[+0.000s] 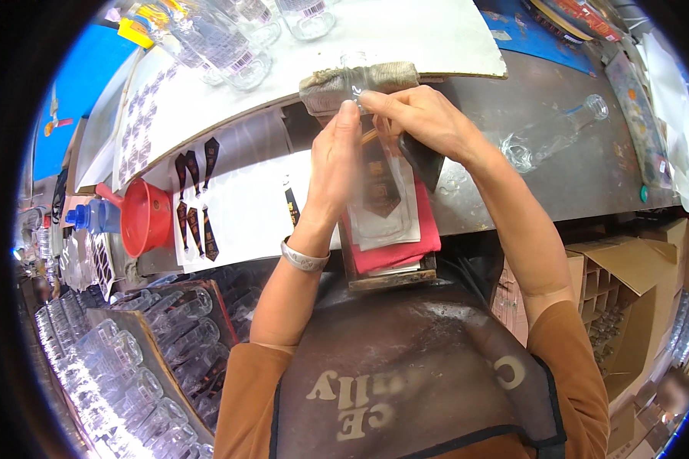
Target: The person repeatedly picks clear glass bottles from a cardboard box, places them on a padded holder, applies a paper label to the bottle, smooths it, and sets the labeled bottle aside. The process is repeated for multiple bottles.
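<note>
Apron [436, 329], brown and glossy, fills six o'clock. Just beyond it, pink cloth [402, 256] lies over a wooden-edged stand [394, 281]. On that rests the clear bottle [404, 200], lying base toward six and neck toward twelve, with a dark tie-shaped decal [380, 183] on its body. The left hand [335, 149], blurred, has its fingers close together along the bottle's nine-o'clock side; the right hand [425, 115] curls in from two o'clock, thumb and forefinger near the neck. How firmly either grips, I cannot tell. More decals [209, 233] and a red dipper [147, 218] sit around nine. A padded rest [394, 76] is under the neck; glass bottles [245, 69] stand farther off toward eleven.
</note>
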`<action>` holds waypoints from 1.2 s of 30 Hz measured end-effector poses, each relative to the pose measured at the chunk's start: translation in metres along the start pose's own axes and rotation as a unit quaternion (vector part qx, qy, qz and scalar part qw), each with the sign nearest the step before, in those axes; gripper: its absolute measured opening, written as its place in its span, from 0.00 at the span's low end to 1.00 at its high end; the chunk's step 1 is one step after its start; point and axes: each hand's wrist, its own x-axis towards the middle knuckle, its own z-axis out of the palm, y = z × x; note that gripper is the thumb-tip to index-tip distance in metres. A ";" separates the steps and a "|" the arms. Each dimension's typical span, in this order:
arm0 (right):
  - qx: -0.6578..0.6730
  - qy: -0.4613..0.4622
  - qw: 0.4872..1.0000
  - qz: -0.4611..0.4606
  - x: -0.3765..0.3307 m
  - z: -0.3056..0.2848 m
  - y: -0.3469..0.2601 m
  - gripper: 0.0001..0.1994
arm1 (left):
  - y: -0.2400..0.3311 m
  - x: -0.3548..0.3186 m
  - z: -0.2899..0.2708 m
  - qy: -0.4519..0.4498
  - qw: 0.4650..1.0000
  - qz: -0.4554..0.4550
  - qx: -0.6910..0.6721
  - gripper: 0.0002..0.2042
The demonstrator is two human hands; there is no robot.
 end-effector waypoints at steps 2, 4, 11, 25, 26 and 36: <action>0.028 -0.024 0.999 0.004 0.002 -0.004 0.000 0.33 | -0.003 0.002 0.000 -0.004 1.000 0.003 -0.012 0.29; -0.013 -0.023 1.000 0.002 0.003 -0.004 -0.003 0.33 | -0.006 0.004 0.001 -0.006 1.000 0.005 -0.026 0.29; -0.056 -0.014 0.998 0.021 -0.002 -0.005 -0.017 0.34 | -0.004 0.005 0.001 -0.010 1.000 0.004 -0.023 0.29; 0.221 0.164 0.959 -0.069 -0.042 -0.016 0.002 0.17 | 0.017 -0.003 0.011 -0.035 0.993 -0.016 -0.116 0.32; 0.171 0.160 0.969 -0.084 -0.037 -0.017 -0.007 0.16 | 0.014 -0.001 0.009 -0.032 0.992 -0.020 -0.120 0.32; -0.226 0.142 0.923 -0.276 -0.005 -0.020 -0.053 0.14 | 0.026 -0.019 -0.003 0.059 0.991 -0.080 -0.093 0.41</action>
